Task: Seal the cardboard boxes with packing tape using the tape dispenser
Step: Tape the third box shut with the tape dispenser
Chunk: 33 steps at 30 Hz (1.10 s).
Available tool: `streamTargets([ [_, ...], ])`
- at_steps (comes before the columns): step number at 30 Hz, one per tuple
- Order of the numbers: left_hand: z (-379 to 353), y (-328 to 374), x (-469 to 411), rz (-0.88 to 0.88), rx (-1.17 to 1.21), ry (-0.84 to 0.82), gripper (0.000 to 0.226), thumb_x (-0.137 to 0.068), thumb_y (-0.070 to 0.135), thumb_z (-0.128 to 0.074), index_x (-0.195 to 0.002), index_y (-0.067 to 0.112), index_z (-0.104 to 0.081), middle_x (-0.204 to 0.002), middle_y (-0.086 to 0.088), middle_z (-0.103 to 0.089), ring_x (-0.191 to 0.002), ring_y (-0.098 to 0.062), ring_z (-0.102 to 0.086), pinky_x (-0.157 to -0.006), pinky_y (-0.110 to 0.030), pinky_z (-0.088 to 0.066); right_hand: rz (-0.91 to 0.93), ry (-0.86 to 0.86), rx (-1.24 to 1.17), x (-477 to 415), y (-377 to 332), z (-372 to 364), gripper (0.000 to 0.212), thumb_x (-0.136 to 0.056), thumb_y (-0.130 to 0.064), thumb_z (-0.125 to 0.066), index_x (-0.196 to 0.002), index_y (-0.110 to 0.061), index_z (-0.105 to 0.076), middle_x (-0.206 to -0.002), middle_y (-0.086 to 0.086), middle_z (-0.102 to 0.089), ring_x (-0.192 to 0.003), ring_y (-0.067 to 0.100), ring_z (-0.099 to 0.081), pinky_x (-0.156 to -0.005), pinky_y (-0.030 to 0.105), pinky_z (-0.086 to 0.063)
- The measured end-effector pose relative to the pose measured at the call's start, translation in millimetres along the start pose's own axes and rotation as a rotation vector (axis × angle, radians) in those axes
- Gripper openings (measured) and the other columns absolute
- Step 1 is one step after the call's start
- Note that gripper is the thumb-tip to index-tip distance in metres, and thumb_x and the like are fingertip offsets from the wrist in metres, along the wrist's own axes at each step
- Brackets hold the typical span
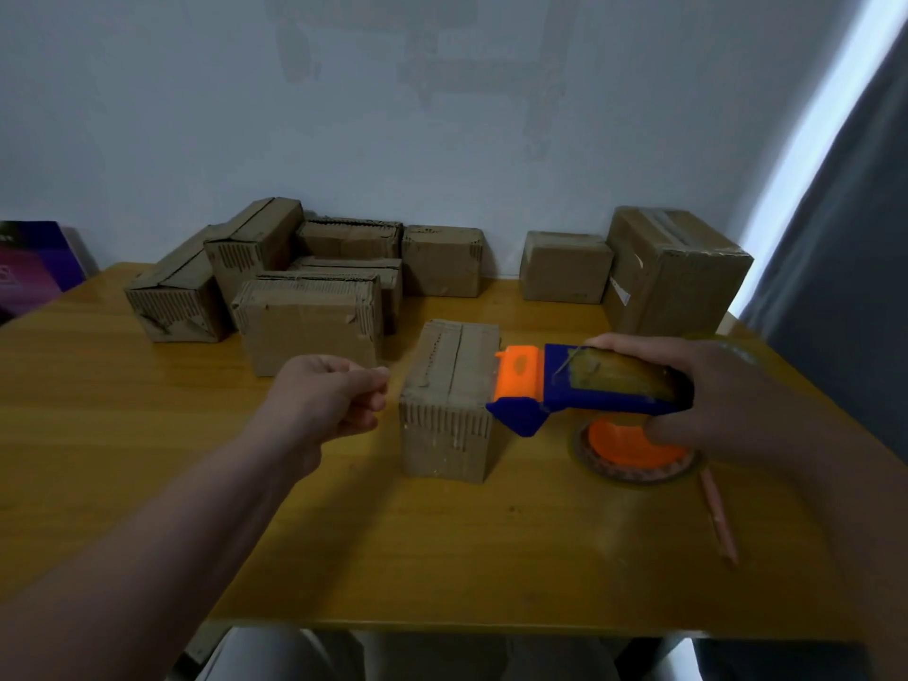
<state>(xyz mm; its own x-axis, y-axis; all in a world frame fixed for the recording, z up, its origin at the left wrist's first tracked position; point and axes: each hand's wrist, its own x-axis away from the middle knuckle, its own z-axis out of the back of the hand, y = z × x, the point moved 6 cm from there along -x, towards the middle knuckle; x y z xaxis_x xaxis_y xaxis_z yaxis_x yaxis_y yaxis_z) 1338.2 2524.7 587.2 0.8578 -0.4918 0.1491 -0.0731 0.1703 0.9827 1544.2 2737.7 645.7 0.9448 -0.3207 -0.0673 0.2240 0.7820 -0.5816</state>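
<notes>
A small cardboard box [449, 400] stands in the middle of the wooden table [393, 543], its top flaps closed with a seam down the middle. My right hand [727, 395] grips a blue and orange tape dispenser [584, 385], whose orange front edge touches the box's right top edge. The tape roll [634, 454] on its orange hub hangs below the dispenser, near the tabletop. My left hand [329, 400] hovers just left of the box with fingers curled and thumb against forefinger; whether it pinches a tape end cannot be told.
Several worn cardboard boxes [304, 287] are stacked at the back left against the wall. Two more boxes [673, 267] stand at the back right. A pink pencil [720, 518] lies near the table's right edge. A purple object [34, 267] sits far left.
</notes>
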Motion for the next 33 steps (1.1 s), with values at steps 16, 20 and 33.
streamTargets([
  [16, -7.7, -35.9, -7.1, 0.075, -0.004, 0.107, 0.026, -0.088, 0.021, -0.065, -0.069, 0.004, -0.060, -0.056, -0.004, -0.056, -0.046, -0.011, -0.049, -0.048, -0.023, -0.047, 0.045, -0.010, 0.016, -12.6, 19.3, -25.8, 0.083, -0.072, -0.004, -0.074, -0.118, -0.060, -0.036, -0.116, -0.012, -0.051, -0.082, -0.002, -0.057, -0.061, 0.017, -0.047],
  [20, -10.1, -42.5, -8.8, 0.124, -0.003, 0.043, 0.024, -0.088, 0.025, -0.064, -0.072, 0.007, -0.061, -0.052, 0.001, -0.055, -0.047, -0.009, -0.047, -0.050, -0.025, -0.047, -0.007, -0.002, -0.095, -9.9, 31.3, -35.7, 0.087, -0.070, -0.005, -0.076, -0.117, -0.065, -0.036, -0.120, -0.009, -0.051, -0.094, 0.010, -0.057, -0.073, 0.031, -0.051],
  [33, -8.5, -42.2, -2.6, -0.005, -0.383, 0.107, 0.028, -0.095, 0.029, -0.053, -0.078, 0.011, -0.065, -0.077, -0.007, -0.066, -0.072, -0.021, -0.060, -0.073, -0.043, -0.053, -0.100, 0.043, -0.203, -3.1, 48.6, -54.4, 0.086, -0.063, -0.015, -0.072, -0.122, -0.065, -0.035, -0.131, -0.009, -0.047, -0.109, 0.007, -0.052, -0.078, 0.025, -0.049],
])
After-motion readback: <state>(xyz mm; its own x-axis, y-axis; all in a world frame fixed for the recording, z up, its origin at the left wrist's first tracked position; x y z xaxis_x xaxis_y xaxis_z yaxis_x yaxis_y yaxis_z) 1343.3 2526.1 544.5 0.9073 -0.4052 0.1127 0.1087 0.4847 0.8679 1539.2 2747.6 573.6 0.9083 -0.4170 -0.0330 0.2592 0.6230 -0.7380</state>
